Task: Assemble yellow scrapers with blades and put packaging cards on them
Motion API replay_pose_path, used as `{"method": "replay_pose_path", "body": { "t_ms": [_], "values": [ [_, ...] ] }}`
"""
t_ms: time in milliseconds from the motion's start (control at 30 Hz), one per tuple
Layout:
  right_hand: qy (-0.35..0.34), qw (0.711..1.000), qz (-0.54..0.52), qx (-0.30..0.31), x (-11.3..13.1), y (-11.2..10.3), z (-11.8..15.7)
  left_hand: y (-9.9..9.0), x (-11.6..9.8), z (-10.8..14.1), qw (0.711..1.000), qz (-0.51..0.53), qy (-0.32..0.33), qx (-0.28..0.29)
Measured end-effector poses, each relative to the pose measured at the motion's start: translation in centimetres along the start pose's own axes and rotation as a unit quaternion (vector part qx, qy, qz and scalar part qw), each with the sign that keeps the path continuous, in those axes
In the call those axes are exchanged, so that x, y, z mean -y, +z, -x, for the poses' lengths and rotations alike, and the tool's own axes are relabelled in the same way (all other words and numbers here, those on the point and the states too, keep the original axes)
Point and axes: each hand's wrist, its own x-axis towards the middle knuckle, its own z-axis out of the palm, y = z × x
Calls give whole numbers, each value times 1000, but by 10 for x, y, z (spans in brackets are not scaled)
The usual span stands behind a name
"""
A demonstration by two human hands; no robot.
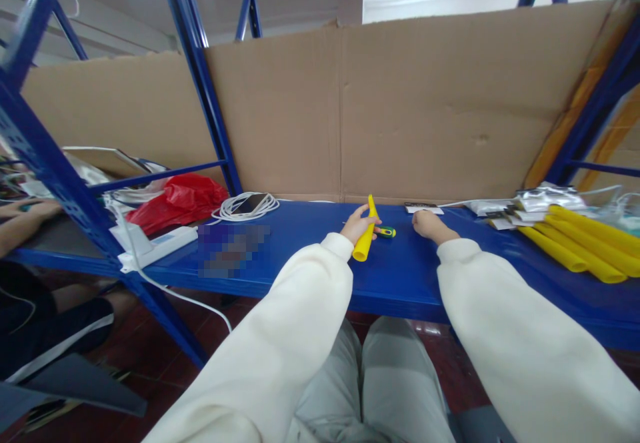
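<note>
My left hand [355, 225] is closed round a yellow tube [365, 244], its wide open end towards me and its narrower end pointing away. Just right of those fingers shows the green and yellow handle of what looks like a screwdriver [387, 232]; whether my fingers touch it I cannot tell. My right hand [429, 225] is curled shut near the back of the blue table [310, 263]. Right behind its knuckles lies a small flat white and dark packet [424, 208]. Anything inside the right fingers is hidden.
Several yellow tubes [583, 246] lie at the right, before silver packets [547, 200]. To the left are a coiled white cable [250, 207], a red bag [177, 200] and a white power strip [167, 243]. A cardboard wall [400, 110] closes the back. Another person's arm [33, 220] rests far left.
</note>
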Motion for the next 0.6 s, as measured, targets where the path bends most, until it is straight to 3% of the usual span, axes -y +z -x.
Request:
{"method": "replay_pose_path", "body": {
  "t_ms": [133,267,433,600],
  "values": [
    [-17,989,-134,-57,1,3,-5,-1,0,0,1000,1,-12,11],
    [-55,918,-370,-130,10,7,-11,-3,2,-4,999,-15,-24,27],
    [-103,813,-563,-109,30,4,-7,-4,5,-8,997,-45,-29,64],
    [-129,776,-610,-97,43,1,-1,-4,4,-8,995,-63,-25,76]
  ]
}}
